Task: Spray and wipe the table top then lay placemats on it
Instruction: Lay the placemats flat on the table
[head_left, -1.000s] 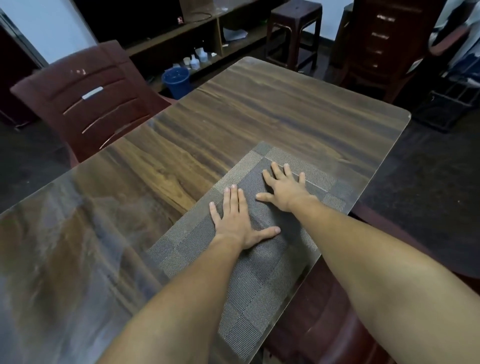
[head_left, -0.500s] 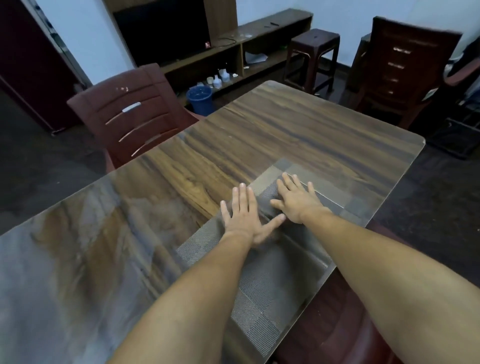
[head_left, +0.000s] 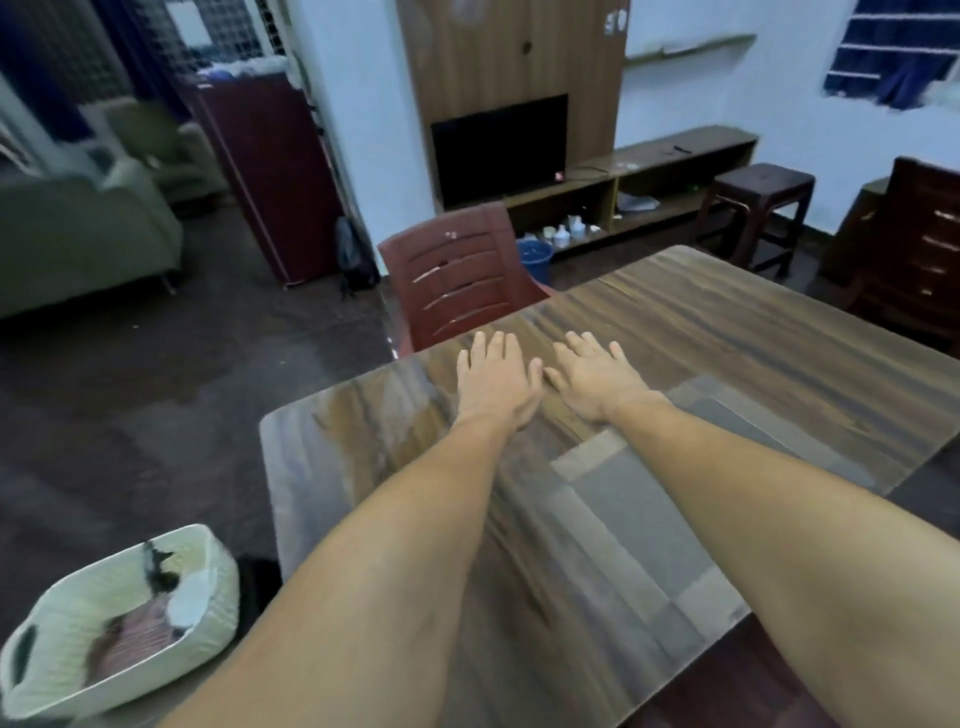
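Note:
A grey checked placemat (head_left: 639, 514) lies flat on the wooden table top (head_left: 727, 332), near the table's right edge. My left hand (head_left: 493, 379) and my right hand (head_left: 597, 376) are side by side with straight fingers, palms down, over the bare wood beyond the placemat's far left corner. Neither hand holds anything. My forearms cross over the placemat and hide part of it. The view is blurred.
A dark red plastic chair (head_left: 457, 275) stands at the table's far left side. A white woven basket (head_left: 119, 618) with cloth inside sits on the floor at lower left. A stool (head_left: 758, 208), a dark cabinet (head_left: 919, 244) and a TV unit (head_left: 498, 148) stand behind.
Both hands have slid off the placemat toward the far left of the table. My head has risen and turned, so the room and the basket have come into view.

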